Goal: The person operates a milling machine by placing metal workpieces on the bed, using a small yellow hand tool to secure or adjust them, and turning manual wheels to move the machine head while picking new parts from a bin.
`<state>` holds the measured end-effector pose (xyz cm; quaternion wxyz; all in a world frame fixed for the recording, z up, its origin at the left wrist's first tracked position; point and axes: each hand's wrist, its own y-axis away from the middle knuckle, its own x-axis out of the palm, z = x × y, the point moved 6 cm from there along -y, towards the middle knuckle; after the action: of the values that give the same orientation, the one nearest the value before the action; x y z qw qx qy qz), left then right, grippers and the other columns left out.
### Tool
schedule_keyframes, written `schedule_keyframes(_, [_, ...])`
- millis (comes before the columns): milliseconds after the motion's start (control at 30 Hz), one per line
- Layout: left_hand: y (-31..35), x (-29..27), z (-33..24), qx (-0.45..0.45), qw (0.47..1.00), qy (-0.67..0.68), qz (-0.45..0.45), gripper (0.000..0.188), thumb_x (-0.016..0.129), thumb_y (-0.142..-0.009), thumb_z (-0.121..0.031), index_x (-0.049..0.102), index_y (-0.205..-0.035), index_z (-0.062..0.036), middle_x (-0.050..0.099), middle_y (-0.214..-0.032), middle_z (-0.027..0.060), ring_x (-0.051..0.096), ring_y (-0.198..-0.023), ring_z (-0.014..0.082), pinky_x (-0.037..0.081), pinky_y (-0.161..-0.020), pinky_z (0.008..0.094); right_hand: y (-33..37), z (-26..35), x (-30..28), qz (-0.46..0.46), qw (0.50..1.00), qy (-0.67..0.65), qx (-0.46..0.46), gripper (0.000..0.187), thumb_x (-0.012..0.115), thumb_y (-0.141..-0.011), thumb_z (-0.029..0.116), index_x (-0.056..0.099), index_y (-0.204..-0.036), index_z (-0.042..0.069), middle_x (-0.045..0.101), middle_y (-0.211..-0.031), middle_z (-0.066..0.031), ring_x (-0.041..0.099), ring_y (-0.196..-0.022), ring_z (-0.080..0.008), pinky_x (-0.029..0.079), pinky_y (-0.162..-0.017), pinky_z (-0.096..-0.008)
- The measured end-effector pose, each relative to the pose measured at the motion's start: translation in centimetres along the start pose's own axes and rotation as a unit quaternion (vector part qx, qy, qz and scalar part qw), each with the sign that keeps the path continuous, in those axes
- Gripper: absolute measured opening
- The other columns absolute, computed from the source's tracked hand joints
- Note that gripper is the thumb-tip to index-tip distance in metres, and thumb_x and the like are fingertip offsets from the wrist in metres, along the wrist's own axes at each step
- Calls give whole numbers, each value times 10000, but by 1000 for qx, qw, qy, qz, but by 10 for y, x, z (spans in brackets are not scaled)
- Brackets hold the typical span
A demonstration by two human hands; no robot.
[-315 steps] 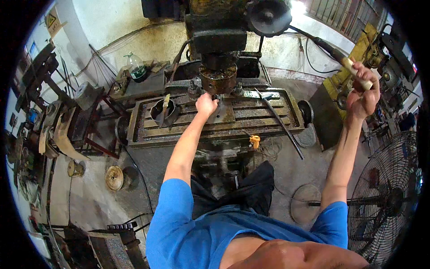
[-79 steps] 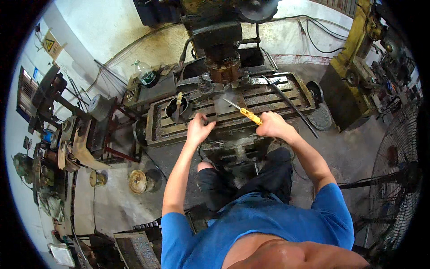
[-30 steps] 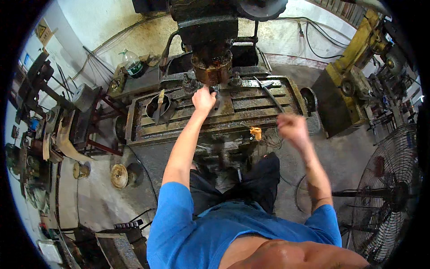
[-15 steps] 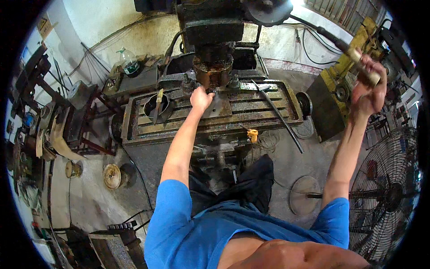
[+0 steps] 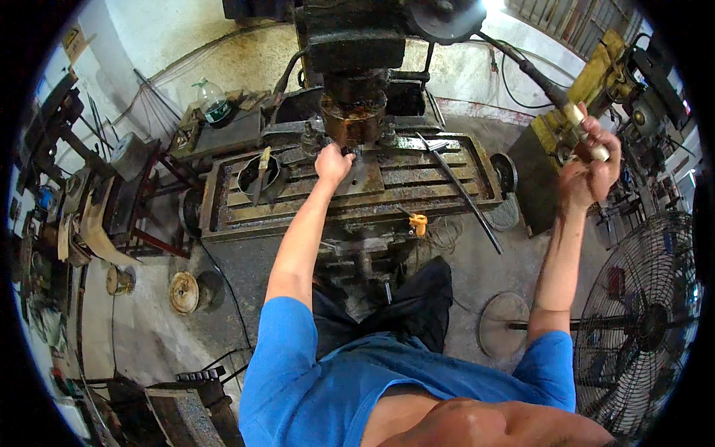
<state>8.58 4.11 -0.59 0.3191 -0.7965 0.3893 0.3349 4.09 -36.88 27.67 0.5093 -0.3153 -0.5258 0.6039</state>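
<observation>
My right hand (image 5: 590,173) is closed around the pale grip of a long dark lever (image 5: 547,86) that runs down from the machine's round hub (image 5: 445,21) at the top. On the slotted machine table (image 5: 439,179), my left hand (image 5: 333,165) is closed low beside a flat metal plate (image 5: 363,177), just under the rusty, grimy spindle head (image 5: 353,118). Whatever its fingers hold is hidden. A round pot (image 5: 274,181) with a brush (image 5: 262,174) across it sits on the table's left part. To the right, a long metal bar (image 5: 465,194) lies slanting over the front edge.
A yellow-handled tool (image 5: 418,224) hangs at the table's front edge. A large caged fan (image 5: 640,320) stands close by my right arm. Left are a bench with a clear plastic bottle (image 5: 214,104) and a round lid-like disc (image 5: 184,292) on the floor. A yellow machine (image 5: 540,164) stands right.
My right hand has pulled the lever's grip down and to the left. My left hand stays in the same place beside the plate.
</observation>
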Motion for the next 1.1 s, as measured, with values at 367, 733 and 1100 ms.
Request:
schedule_keyframes(367, [2,-3,0,4,999,-28,-24,362,724,-646,-343,620,-708,-2,616,-730,177,611,-742,325,485,-630,415,2,3,5,-47,998,15,44,318,411,-572,92,512,-831,-62,456,-765,-104,512,-903,-273,231,-1007,-560])
schedule_keyframes(733, [1,-14,9,26,998,38,44,346,686,-686,-273,602,-900,-14,617,-845,186,587,-823,346,464,-715,432,22,-2,-1,-25,999,-7,29,351,401,-547,52,529,-861,-34,551,-903,-189,520,-950,-299,219,-1018,-544])
schedule_keyframes(1100, [92,-172,89,60,962,-245,-108,471,583,-766,-394,509,-1159,-144,597,-780,135,606,-644,315,471,-550,418,21,-4,-7,-36,999,-5,16,372,366,-541,20,539,-862,-56,555,-919,-224,530,-941,-304,233,-1017,-542])
